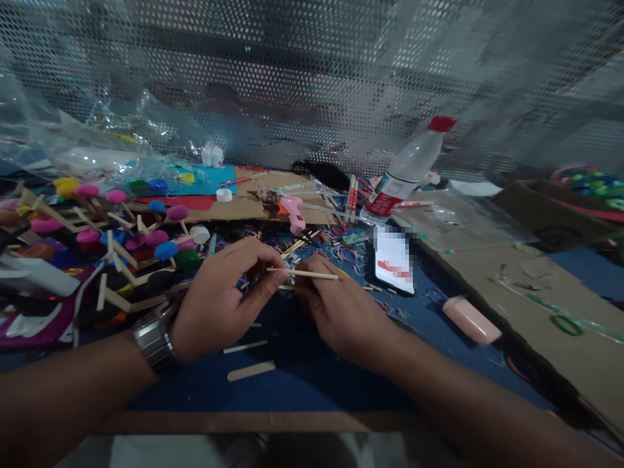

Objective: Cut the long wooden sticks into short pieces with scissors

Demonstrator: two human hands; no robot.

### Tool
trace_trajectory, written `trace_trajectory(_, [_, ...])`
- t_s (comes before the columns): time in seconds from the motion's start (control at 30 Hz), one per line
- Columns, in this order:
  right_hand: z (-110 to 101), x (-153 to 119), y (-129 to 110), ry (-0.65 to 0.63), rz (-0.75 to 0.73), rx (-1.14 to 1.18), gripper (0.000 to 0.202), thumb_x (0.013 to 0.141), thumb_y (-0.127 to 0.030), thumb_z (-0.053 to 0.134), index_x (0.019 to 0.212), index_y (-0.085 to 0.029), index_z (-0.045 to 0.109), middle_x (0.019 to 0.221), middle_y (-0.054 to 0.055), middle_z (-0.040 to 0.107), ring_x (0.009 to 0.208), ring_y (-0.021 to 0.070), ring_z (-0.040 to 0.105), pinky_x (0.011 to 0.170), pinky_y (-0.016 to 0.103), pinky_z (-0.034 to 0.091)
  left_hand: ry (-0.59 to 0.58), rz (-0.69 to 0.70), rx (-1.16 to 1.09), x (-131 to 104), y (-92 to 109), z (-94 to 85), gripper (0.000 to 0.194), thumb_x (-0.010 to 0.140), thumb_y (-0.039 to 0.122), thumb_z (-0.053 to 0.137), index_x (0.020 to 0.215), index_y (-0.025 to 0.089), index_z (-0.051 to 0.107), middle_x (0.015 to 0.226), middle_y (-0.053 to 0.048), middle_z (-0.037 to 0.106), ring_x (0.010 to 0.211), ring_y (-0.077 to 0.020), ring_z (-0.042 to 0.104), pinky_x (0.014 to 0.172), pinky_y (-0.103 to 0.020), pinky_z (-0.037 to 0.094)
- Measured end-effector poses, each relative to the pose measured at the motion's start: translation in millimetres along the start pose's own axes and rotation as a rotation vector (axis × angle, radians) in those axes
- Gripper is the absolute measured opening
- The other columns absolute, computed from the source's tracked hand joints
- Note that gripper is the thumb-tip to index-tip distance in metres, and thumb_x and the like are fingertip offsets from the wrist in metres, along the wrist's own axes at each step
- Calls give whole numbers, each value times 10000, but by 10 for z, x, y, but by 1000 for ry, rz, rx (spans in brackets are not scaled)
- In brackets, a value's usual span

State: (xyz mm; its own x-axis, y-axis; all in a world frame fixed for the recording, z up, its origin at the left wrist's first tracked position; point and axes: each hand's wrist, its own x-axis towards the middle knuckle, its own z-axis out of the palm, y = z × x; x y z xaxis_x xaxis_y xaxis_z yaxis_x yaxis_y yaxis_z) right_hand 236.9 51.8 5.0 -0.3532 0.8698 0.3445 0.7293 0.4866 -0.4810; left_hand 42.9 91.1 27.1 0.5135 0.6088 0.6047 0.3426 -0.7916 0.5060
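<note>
A thin wooden stick (pixel 316 275) lies level between my two hands near the middle of the view. My left hand (pixel 229 292), with a metal watch on its wrist, pinches the stick's left end between thumb and fingers. My right hand (pixel 341 309) is curled just under and behind the stick; its fingertips are partly hidden, and a small shiny piece (pixel 291 279) shows between the hands. Below them on the blue table lie a flat craft stick (pixel 251 371) and a thinner stick (pixel 245 347).
Colourful balloon-and-stick pieces (pixel 166 250) crowd the left. A pink glue gun (pixel 292 214) rests on cardboard behind my hands. To the right are a leaning bottle (pixel 407 172), a lit phone (pixel 394 260), a pink block (pixel 472 320) and a cardboard box (pixel 546 214).
</note>
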Motion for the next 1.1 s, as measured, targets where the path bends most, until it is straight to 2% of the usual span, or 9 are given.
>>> trace_trajectory(0.13, [-30,5,-8,16,1,24,157,970,-124,387,868,-241,413,851,42,547,716,201,525,650,316,399,-16,-36,31,-14,-1,-8,85,942,251,587,893,191,619,698,29,619,592,-104,543,563,-225,425])
trace_trajectory(0.23, [-48,4,-12,23,6,52,142,989,-166,389,872,-229,439,841,39,547,708,197,530,651,313,408,-8,-38,45,-25,-3,-20,89,945,255,584,892,192,619,705,29,637,592,-98,559,555,-216,427])
trace_trajectory(0.37, [-48,-4,-5,59,-29,125,151,1010,-238,390,891,-222,481,852,42,568,713,195,541,657,309,429,47,-35,60,-34,-12,-31,70,945,250,585,912,201,622,736,19,662,610,-103,576,555,-217,434])
trace_trajectory(0.53, [-46,-29,-6,102,-45,120,148,1003,-218,397,873,-225,469,744,10,575,623,172,525,580,285,389,144,-43,36,-34,-16,-32,37,922,226,617,899,197,622,721,18,648,597,-102,563,538,-223,433])
trace_trajectory(0.6, [-64,-34,-17,65,-41,122,152,998,-215,400,859,-227,461,710,-3,563,591,160,510,558,276,366,167,-56,5,-33,-14,-31,29,918,225,620,906,198,620,742,10,646,618,-110,571,548,-232,444])
trace_trajectory(0.77, [-109,-40,-40,-151,-158,151,195,997,-256,433,814,-216,489,664,-18,540,574,143,486,562,258,353,197,-73,-28,-30,-8,-33,18,920,219,616,918,201,615,772,0,643,635,-115,572,561,-244,461])
trace_trajectory(0.9, [-99,-43,-38,-227,-196,166,208,987,-300,510,823,-193,580,727,13,626,645,147,560,602,249,391,200,-93,-37,-29,-11,-34,38,921,227,613,903,195,623,781,-9,656,657,-124,591,576,-248,477])
trace_trajectory(1.0, [-78,-37,-32,-114,-134,179,110,947,-273,579,919,-178,627,779,28,670,661,151,591,608,252,424,187,-112,-25,-35,-16,-33,60,915,246,627,888,194,641,761,-4,667,651,-123,600,569,-241,476])
trace_trajectory(1.1, [-67,-32,-31,40,-50,221,190,929,-331,615,1014,-165,650,817,56,720,670,171,635,603,271,465,146,-113,-13,-42,-12,-31,78,906,263,641,863,199,658,739,5,687,648,-126,620,569,-239,474])
